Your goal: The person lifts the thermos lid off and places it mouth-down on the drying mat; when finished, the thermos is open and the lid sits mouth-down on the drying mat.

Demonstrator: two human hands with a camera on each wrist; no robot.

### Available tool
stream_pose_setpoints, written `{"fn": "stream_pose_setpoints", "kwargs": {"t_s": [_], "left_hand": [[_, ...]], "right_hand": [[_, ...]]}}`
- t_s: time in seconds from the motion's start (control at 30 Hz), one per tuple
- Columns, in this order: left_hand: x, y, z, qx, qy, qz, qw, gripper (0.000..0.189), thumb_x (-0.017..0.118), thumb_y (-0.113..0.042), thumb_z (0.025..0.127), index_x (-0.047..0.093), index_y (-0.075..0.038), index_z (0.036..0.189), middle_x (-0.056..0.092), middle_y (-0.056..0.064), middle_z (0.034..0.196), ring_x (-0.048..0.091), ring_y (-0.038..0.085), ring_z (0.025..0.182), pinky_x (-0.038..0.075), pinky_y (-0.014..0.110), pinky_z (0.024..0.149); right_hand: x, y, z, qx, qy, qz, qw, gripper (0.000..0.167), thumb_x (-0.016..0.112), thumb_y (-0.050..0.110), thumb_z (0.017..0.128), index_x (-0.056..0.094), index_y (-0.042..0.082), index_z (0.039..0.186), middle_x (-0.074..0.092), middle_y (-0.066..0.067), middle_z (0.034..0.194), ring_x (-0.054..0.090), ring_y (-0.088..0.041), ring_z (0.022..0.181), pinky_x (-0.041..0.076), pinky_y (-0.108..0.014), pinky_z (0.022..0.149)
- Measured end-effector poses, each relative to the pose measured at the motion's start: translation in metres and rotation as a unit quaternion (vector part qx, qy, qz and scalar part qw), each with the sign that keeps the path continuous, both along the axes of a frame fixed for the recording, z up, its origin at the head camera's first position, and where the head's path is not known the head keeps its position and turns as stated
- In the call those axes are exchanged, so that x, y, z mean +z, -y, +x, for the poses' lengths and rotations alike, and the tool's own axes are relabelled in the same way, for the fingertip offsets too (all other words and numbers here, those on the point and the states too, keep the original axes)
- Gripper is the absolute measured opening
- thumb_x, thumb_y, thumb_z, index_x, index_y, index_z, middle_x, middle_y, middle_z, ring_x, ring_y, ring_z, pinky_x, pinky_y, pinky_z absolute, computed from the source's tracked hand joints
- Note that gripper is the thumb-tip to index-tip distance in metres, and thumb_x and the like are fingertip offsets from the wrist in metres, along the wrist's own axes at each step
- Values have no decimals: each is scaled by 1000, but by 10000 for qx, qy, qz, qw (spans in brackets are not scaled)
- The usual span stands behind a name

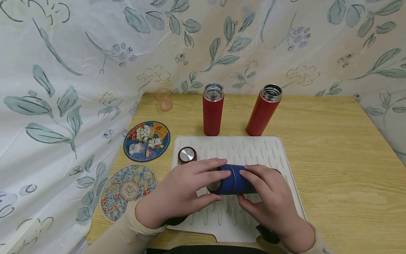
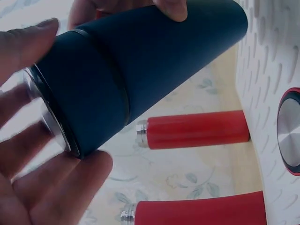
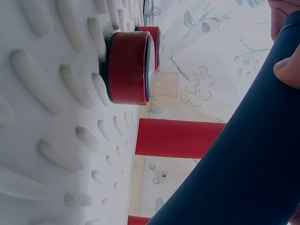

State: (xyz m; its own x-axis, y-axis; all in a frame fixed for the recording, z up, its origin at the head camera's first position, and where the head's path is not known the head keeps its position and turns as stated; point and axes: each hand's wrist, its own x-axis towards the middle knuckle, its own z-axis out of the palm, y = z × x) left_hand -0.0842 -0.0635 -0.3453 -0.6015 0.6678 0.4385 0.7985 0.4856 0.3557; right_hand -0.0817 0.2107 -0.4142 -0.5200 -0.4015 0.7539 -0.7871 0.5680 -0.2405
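Observation:
A dark blue thermos bottle (image 1: 244, 179) is held tilted over the white ridged mat, with its capped, metal-topped end toward the left. My left hand (image 1: 193, 183) grips the bottle's cap (image 2: 75, 89), thumb on one side and fingers on the other. My right hand (image 1: 272, 197) holds the body of the bottle, its fingers over the top and thumb beneath. A thin seam shows between cap and body. Near my left fingers a red cap with a silver top (image 1: 187, 154) stands on the mat; the right wrist view shows a second red cap (image 3: 154, 42) behind it.
Two red thermos bottles without caps, one in the middle (image 1: 213, 113) and one to the right (image 1: 264, 111), stand behind the white mat (image 1: 228, 144). A clear pinkish cup (image 1: 164, 100) is at the back left. Two round patterned coasters (image 1: 146, 141) lie left of the mat.

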Motion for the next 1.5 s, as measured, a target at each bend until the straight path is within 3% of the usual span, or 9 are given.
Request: {"fn": "stream_pose_setpoints", "kwargs": {"t_s": [0.23,0.4,0.53,0.63,0.9,1.07,1.2,1.37,1.5], "left_hand": [[3,-3,1,1054,614,-260,9922,71,93,-64,81,74,-16,131,78,-4,124,73,10,107,65,31,91],[3,-2,1,121,1027,-387,9939,77,100,-45,81,66,-20,146,59,2,158,56,18,145,54,42,118],[1,-2,1,-382,536,-239,9975,56,95,-15,87,73,-20,139,60,5,159,55,22,149,51,42,122],[0,-2,1,-140,272,-97,9995,52,95,-16,87,76,-19,135,66,5,152,61,21,141,56,39,115],[1,-2,4,876,154,-238,9958,74,92,-64,83,73,-17,138,76,-2,125,73,12,108,65,31,89],[2,1,1,-1,544,-360,9979,84,98,-45,84,63,-20,156,56,4,167,53,26,155,53,48,120],[0,1,-1,-474,597,-376,9964,64,90,-11,93,67,-19,153,53,5,169,46,30,161,49,50,123],[-1,0,-3,10,561,-309,9979,62,93,-20,91,70,-14,148,66,6,157,64,24,144,58,44,114],[2,-2,-3,760,1006,-492,9908,75,93,-49,89,67,-14,150,74,3,145,73,19,128,64,42,103]], "right_hand": [[-1,3,0,196,73,101,9997,49,59,48,108,78,6,126,76,-16,126,72,-35,107,56,-48,90],[-1,2,0,199,181,80,9996,52,59,50,108,77,4,127,75,-16,127,71,-35,109,53,-44,95],[0,0,-2,128,116,48,9998,53,59,50,109,77,4,125,75,-16,126,71,-35,108,52,-43,93],[1,0,-3,97,70,61,9999,52,60,50,108,78,4,124,75,-16,126,72,-35,106,53,-45,91],[4,-1,4,182,152,250,9994,51,57,49,107,77,6,127,75,-16,127,72,-36,107,56,-50,88],[3,-2,1,86,209,209,9995,52,58,49,108,76,4,128,75,-16,127,72,-35,108,54,-47,90],[2,-4,-1,31,236,243,9994,54,57,50,108,76,4,128,75,-17,127,72,-36,108,55,-49,88],[0,-5,-2,35,350,340,9988,46,66,42,104,76,4,129,75,-17,128,71,-36,110,55,-51,90],[0,-7,-1,-22,573,539,9969,54,91,24,82,76,5,130,74,-17,129,71,-36,112,57,-52,92]]}}
